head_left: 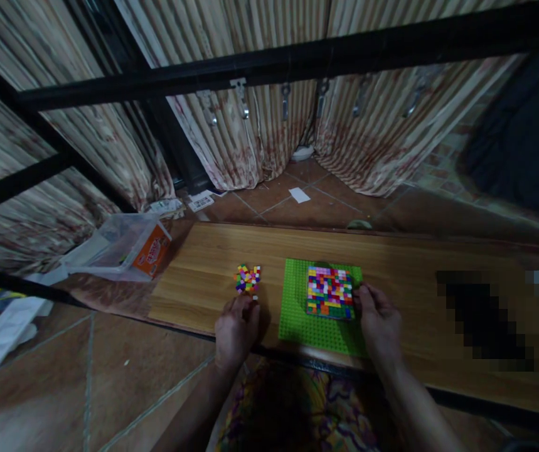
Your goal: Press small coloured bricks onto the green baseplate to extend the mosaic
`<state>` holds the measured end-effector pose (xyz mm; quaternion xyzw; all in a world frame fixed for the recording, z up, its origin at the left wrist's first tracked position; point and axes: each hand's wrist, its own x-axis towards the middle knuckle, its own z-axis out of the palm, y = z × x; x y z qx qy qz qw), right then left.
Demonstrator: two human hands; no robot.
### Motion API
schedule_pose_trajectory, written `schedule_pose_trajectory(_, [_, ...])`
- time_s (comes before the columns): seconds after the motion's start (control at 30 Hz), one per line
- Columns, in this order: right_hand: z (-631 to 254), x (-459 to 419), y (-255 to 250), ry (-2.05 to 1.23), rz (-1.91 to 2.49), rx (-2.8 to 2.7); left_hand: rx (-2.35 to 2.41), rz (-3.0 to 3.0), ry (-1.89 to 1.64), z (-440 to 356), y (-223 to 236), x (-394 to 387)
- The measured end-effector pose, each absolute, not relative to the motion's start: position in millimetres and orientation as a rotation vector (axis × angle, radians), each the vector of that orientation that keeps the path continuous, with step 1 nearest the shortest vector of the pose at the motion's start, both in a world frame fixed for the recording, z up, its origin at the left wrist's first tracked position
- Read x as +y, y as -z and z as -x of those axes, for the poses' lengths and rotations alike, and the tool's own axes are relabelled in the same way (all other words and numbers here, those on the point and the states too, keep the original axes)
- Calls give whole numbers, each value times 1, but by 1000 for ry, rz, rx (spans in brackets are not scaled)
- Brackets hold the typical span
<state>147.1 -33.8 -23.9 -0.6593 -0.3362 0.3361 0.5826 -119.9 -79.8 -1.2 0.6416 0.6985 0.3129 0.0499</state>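
Note:
A bright green studded baseplate (292,314) lies flat on the wooden table. On it sits a square block of multicoloured toy bricks (329,292), with some green showing along its lower rows. My right hand (381,320) is closed at the block's right edge, thumb and forefinger touching it. To the left of the baseplate is a small heap of loose toy bricks (247,278). My left hand (236,329) reaches the near side of this heap, its fingers drawn together in a pinch. A whitish toy brick (255,297) shows at those fingertips.
A clear plastic bin (109,251) with an orange label stands on the floor beyond the table's left end. A blurred-out dark object (485,320) lies on the table (194,263) at right. A black metal bar (269,66) with hanging clips crosses ahead, before striped curtains (250,138).

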Motion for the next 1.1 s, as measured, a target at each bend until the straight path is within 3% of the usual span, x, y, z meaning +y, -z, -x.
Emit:
schedule_pose_trajectory(0.43, [-148,-35,24,-776,1549,-801,2108,-2000,-777,121,0,-66])
schedule_pose_trajectory(0.67, [-147,-39,17,-788,1477,-794,2035,-1966,-1024,123,-1,-66])
schedule_pose_trajectory(0.87, [-129,-71,-6,-619,1501,-1030,1716,-1943,-1152,100,-8,-74])
schedule_pose_trajectory(1.1, [-108,-103,-37,-829,1345,-1482,1428,-1594,-1100,56,-16,-90])
